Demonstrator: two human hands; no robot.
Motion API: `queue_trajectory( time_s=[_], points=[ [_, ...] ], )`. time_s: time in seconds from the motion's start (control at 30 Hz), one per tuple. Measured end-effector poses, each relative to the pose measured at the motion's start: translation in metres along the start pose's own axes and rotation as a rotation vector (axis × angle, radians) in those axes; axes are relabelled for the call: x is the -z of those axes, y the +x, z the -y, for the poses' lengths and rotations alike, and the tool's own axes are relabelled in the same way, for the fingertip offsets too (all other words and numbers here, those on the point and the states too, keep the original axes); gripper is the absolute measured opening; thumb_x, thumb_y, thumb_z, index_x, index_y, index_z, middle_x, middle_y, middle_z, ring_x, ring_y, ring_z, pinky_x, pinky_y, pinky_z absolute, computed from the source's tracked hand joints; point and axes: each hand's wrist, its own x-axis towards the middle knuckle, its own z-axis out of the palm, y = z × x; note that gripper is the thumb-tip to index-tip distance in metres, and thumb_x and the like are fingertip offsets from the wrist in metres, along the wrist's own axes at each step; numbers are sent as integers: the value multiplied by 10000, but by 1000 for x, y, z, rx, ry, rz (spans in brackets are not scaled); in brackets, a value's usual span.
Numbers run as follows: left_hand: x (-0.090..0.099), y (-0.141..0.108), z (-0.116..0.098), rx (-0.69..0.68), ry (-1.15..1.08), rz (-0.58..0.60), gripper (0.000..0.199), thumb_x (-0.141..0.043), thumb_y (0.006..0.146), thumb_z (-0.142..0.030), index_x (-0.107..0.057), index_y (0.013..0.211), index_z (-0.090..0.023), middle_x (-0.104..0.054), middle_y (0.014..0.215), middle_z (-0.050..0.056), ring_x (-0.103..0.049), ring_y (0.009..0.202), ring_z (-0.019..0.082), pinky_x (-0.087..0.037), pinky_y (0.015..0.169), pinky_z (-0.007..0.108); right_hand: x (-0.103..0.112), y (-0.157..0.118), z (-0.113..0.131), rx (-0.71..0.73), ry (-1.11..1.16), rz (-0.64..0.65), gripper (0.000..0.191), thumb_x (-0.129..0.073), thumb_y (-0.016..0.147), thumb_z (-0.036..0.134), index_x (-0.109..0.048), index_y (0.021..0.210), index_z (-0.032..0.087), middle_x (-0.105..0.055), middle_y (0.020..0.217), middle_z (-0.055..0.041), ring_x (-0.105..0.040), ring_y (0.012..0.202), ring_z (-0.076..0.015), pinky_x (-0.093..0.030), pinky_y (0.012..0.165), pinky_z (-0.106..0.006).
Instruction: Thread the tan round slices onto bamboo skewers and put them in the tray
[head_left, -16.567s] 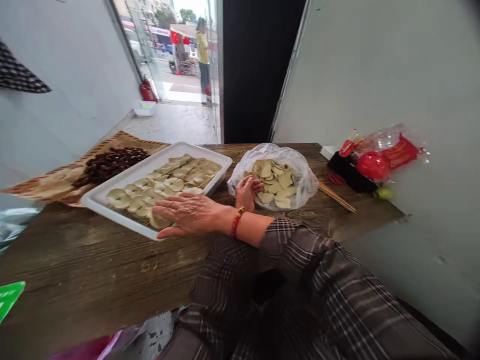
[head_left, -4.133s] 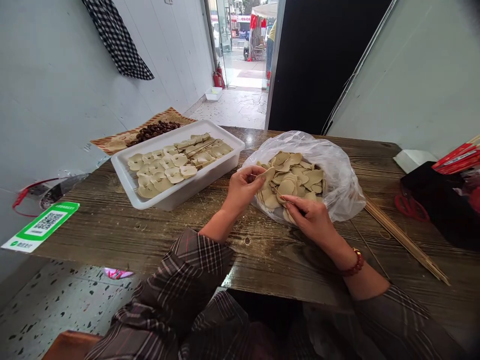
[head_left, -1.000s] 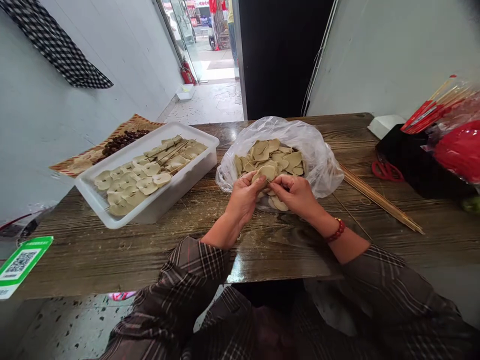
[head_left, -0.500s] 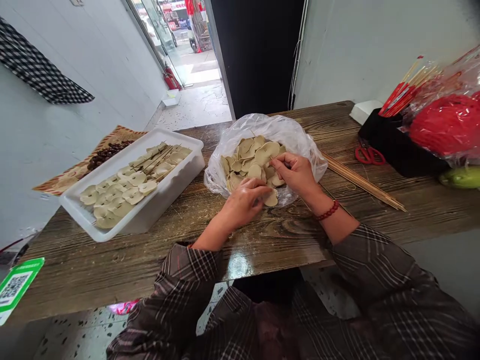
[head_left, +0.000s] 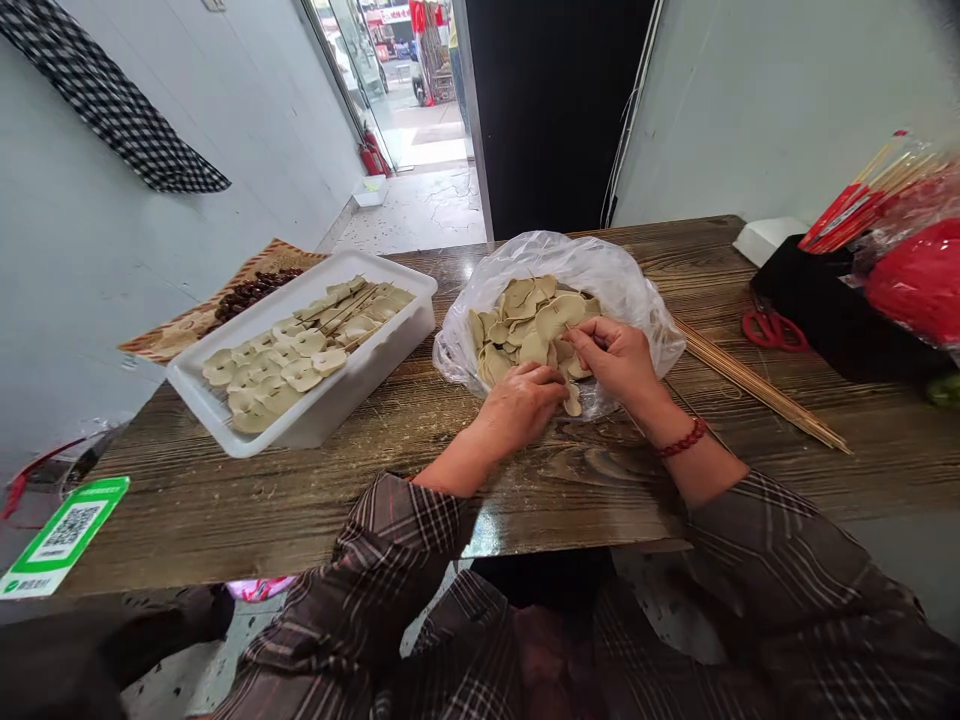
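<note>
A clear plastic bag (head_left: 637,275) lies open on the wooden table, full of flat, round beige slices (head_left: 517,300). My right hand (head_left: 611,360) pinches a thin stick at the bag's right side, its tip by a slice. Lower down, my left hand (head_left: 525,400) rests at the bag's near edge with its fingers curled together over the slices; what it grips is hidden. To the left stands a white plastic tray (head_left: 300,430) holding skewered slices (head_left: 277,375) in rows.
Bare wooden sticks (head_left: 765,390) lie right of the bag. Beyond them are red-handled scissors (head_left: 772,330), a black holder (head_left: 810,310) and a red bundle (head_left: 919,280). Dark red skewered pieces (head_left: 259,290) lie on paper behind the tray. A green-edged QR card (head_left: 71,535) is at left.
The view has shifted, so the table's objects sit further right in the picture. My left hand's fingers are closer together over the slices. A dark shape has appeared at the lower left.
</note>
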Motion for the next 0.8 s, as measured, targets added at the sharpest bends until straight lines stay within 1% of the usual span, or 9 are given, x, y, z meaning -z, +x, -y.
queue_trajectory(
  time_s=[0.07, 0.17, 0.23, 0.33, 0.47, 0.57, 0.67, 0.73, 0.8],
  points=[
    [-2, 0, 2, 2, -40, -18, 268, -479, 907, -152, -729, 985, -208, -692, 1093, 82, -578, 989, 217, -469, 940, 400, 0, 0, -1, -11, 5, -3, 345, -613, 844, 490, -663, 759, 159, -529, 494, 32, -458, 462, -97, -324, 464, -235],
    [-1, -1, 5, -18, -66, -3, 310, -491, 860, -97, -719, 1040, -203, -680, 1131, 87, -571, 1051, 227, -460, 972, 403, 0, 1, -3, -18, 4, -1, 344, -615, 842, 491, -667, 765, 159, -532, 492, 34, -458, 455, -97, -327, 460, -234],
    [0, -2, 6, -31, -68, 12, 304, -499, 863, -108, -713, 1061, -197, -673, 1145, 97, -567, 1069, 234, -455, 979, 404, 0, 1, -5, -12, 4, 1, 345, -615, 843, 496, -661, 757, 164, -537, 497, 33, -459, 458, -96, -334, 464, -234],
    [-1, -1, 5, -19, -79, -3, 245, -493, 908, -178, -723, 992, -190, -687, 1101, 99, -582, 1009, 230, -459, 947, 395, 0, 1, -7, -2, 4, 6, 347, -616, 845, 500, -657, 752, 167, -544, 502, 31, -460, 462, -97, -341, 470, -236],
    [-4, 3, 4, 29, -191, -78, 220, -499, 892, -163, -718, 879, -189, -714, 1037, 87, -598, 969, 223, -449, 948, 396, -1, 1, -7, 1, -2, 0, 344, -614, 849, 489, -666, 756, 162, -544, 502, 29, -463, 462, -98, -338, 471, -236],
    [-4, 4, 5, 142, -395, -185, 171, -536, 866, -174, -698, 814, -190, -728, 972, 72, -622, 956, 213, -449, 948, 383, -1, 1, -7, -9, 5, -4, 329, -626, 842, 476, -669, 755, 162, -537, 498, 33, -457, 455, -96, -333, 466, -234],
    [3, 3, 9, 368, -704, -335, 120, -584, 846, -236, -683, 819, -174, -731, 931, 70, -655, 906, 194, -489, 862, 330, -1, 1, -7, -12, 17, -3, 318, -628, 842, 465, -664, 749, 163, -526, 494, 37, -441, 453, -94, -328, 466, -235],
    [10, 1, 12, 486, -963, -429, 144, -624, 830, -300, -652, 833, -159, -732, 890, 76, -665, 820, 175, -508, 784, 299, -1, 1, -9, -11, 20, 3, 315, -628, 846, 458, -662, 746, 161, -522, 499, 37, -435, 460, -93, -324, 469, -234],
    [17, -2, 16, 536, -1209, -499, 219, -661, 807, -364, -598, 833, -157, -734, 842, 79, -667, 744, 161, -518, 736, 289, 0, 0, -11, -13, 23, 11, 313, -626, 852, 453, -670, 766, 155, -521, 507, 37, -432, 468, -93, -319, 471, -233]
  ],
)
